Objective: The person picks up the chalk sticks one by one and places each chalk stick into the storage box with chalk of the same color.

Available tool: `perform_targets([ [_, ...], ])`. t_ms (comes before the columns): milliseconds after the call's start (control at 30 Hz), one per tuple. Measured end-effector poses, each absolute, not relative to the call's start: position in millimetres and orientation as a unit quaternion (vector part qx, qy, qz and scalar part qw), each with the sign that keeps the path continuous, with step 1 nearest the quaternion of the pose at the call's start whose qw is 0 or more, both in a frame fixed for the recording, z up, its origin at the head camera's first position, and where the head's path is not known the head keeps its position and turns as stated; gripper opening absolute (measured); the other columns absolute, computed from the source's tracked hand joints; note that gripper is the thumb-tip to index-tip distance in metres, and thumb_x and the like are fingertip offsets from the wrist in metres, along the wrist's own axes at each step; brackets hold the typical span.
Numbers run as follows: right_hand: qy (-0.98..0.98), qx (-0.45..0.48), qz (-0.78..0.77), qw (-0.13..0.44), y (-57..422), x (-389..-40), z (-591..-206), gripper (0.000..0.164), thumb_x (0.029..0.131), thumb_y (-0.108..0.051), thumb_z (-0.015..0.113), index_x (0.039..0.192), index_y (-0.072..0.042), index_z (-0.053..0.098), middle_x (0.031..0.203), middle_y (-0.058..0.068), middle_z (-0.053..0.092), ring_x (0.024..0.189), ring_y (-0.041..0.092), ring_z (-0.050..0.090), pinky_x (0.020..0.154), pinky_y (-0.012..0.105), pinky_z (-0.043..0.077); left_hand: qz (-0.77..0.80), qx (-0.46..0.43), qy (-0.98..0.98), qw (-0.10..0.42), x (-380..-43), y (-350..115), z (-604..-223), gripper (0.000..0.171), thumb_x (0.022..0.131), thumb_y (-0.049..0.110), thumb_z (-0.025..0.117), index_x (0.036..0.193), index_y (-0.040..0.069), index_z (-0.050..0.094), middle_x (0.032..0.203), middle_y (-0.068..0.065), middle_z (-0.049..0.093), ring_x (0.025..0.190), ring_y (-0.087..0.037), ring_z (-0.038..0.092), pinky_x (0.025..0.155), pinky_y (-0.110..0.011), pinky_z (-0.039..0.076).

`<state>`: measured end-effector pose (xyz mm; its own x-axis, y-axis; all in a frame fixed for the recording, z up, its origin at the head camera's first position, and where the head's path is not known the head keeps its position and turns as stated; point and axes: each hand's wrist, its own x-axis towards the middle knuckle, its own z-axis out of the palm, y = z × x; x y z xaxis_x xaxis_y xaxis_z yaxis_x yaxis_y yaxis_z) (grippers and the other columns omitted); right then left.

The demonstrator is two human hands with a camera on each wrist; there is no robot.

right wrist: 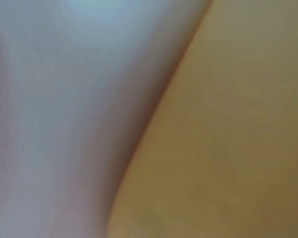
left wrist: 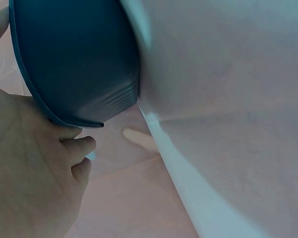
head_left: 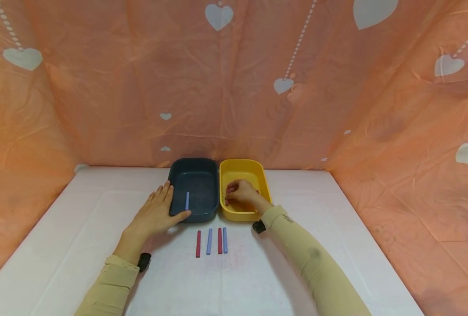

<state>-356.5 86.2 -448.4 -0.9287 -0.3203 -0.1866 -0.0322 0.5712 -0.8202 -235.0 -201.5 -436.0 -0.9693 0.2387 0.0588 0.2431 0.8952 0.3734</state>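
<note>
In the head view my left hand (head_left: 155, 215) rests on the near left corner of a dark blue tray (head_left: 196, 217), fingers spread straight along its side and thumb over the front rim. The left wrist view shows the palm beside the tray wall (left wrist: 79, 64). A blue chalk stick (head_left: 187, 200) lies inside that tray. Inside the yellow tray (head_left: 239, 216), my right hand (head_left: 243, 192) pinches a red chalk stick (head_left: 227, 196) near the left wall. The end of another red stick (head_left: 257, 192) shows behind this hand. Yellow tray wall (right wrist: 228, 129) fills much of the right wrist view.
On the white table (head_left: 178, 289), in front of the trays, two red sticks and two blue sticks (head_left: 209, 241) lie in a row. The trays stand side by side near the back edge. An orange curtain (head_left: 186, 96) with white hearts hangs behind and at both sides.
</note>
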Motion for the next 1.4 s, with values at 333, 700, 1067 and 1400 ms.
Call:
perform_targets([
  [333,0.870,-0.113,-0.458,0.141,89.4,-348.5,-445.1,0.042,0.093,-0.003,0.073,0.133,0.003,0.062,0.118,0.017,0.067,0.099,0.026,0.065,0.094,0.032,0.058,-0.195,-0.125,-0.973,0.002,-233.4,-199.9,-433.7,0.112,0.096,0.067,0.059,0.159,-0.015,0.016,0.170,-0.032,0.008,0.155,-0.052,0.011,0.126,-0.063,0.011],
  [700,0.854,-0.148,-0.492,0.081,96.2,-314.4,-428.8,0.046,0.093,-0.004,0.071,0.137,0.002,0.061,0.127,0.020,0.064,0.101,0.030,0.068,0.089,0.034,0.061,-0.199,-0.131,-0.971,0.001,-232.3,-200.7,-435.4,0.112,0.096,0.067,0.058,0.158,-0.016,0.015,0.169,-0.032,0.006,0.155,-0.053,0.010,0.125,-0.064,0.010],
  [1067,0.824,-0.198,-0.531,0.008,103.2,-267.0,-423.5,0.045,0.092,-0.001,0.073,0.134,0.008,0.059,0.124,0.028,0.063,0.091,0.029,0.069,0.078,0.034,0.064,-0.192,-0.134,-0.972,-0.002,-237.0,-202.1,-436.5,0.115,0.096,0.071,0.055,0.159,-0.016,0.014,0.169,-0.032,0.005,0.155,-0.053,0.010,0.126,-0.064,0.009],
  [1400,0.847,-0.226,-0.479,-0.034,105.9,-231.9,-434.8,0.033,0.092,-0.004,0.076,0.123,0.001,0.069,0.110,0.015,0.070,0.087,0.025,0.070,0.079,0.030,0.062,-0.188,-0.134,-0.973,-0.007,-237.8,-202.4,-433.2,0.113,0.097,0.067,0.056,0.158,-0.017,0.012,0.169,-0.034,0.005,0.154,-0.054,0.010,0.126,-0.064,0.008],
])
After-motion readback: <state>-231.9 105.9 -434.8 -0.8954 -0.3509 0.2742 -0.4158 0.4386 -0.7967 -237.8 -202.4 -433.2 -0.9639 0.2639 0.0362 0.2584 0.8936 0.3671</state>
